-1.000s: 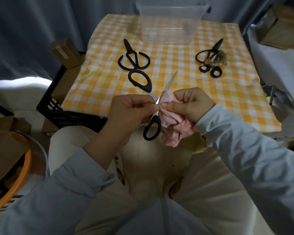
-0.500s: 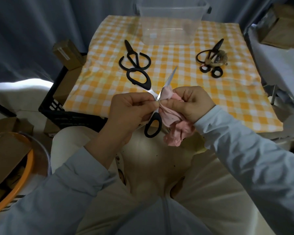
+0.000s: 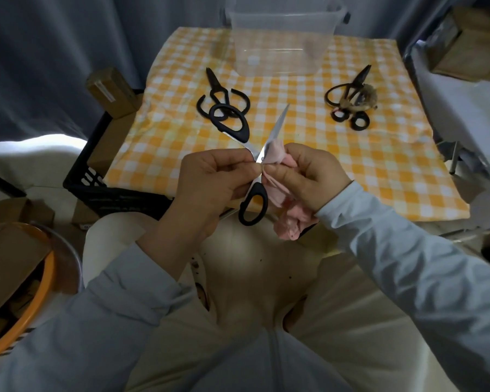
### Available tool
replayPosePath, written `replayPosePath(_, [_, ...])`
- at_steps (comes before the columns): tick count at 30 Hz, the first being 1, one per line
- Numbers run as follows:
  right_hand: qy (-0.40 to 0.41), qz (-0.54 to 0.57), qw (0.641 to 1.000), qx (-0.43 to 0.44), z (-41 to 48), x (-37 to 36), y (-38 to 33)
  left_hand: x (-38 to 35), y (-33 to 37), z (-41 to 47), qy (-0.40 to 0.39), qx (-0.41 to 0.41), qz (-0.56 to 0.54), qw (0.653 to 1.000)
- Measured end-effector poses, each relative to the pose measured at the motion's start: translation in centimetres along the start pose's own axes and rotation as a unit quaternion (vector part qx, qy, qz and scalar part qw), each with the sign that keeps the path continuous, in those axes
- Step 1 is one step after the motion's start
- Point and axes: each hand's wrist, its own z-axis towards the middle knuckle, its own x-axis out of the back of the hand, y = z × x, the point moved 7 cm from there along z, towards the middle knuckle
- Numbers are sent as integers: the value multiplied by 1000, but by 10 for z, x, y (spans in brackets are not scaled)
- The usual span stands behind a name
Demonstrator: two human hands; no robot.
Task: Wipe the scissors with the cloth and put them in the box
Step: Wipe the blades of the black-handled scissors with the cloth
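Our left hand (image 3: 210, 182) pinches the open scissors (image 3: 273, 131) at the pivot, above the table's near edge, and its curled fingertips hide the joint. One blade points far and right. One black handle hangs near; the other reaches far left (whether it touches the black pair (image 3: 215, 91) lying there, we cannot tell). Our right hand (image 3: 311, 179) grips the pink cloth (image 3: 289, 222), bunched over the blade's base. The clear box (image 3: 277, 46) stands at the far edge, its top cut off. Far right, another pair (image 3: 348, 91) lies against a brownish lump we cannot identify.

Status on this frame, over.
Left hand pinches the open scissors near the pivot. Right hand presses pink cloth on a blade. Box open, unobstructed.
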Motion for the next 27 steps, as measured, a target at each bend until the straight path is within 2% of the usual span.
replayPosePath(3, [17, 2, 1000, -9, 0, -1, 1, -3, 3, -2, -10, -16, 25, 1000])
replayPosePath(8, [58, 56, 994, -79, 1, -2, 9, -2, 1, -2, -4, -7, 19, 1000])
replayPosePath(13, [-32, -3, 997, -63, 2, -4, 2, 0, -2, -3, 12, 5, 8, 1000])
replayPosePath(17, [27, 28, 997, -68, 0, 0, 1, -1, 0, -2, 3, -20, 23, 1000])
replayPosePath(22, [53, 95, 986, -130, -2, -6, 6, -2, -1, -3, -7, -6, 21, 1000])
replayPosePath(24, [38, 104, 985, -134, -1, -6, 7, -3, -2, -4, -12, 0, 22, 1000])
replayPosePath(27, [-15, 62, 994, -85, 2, -4, 2, -2, -5, -3, -8, 8, 23, 1000])
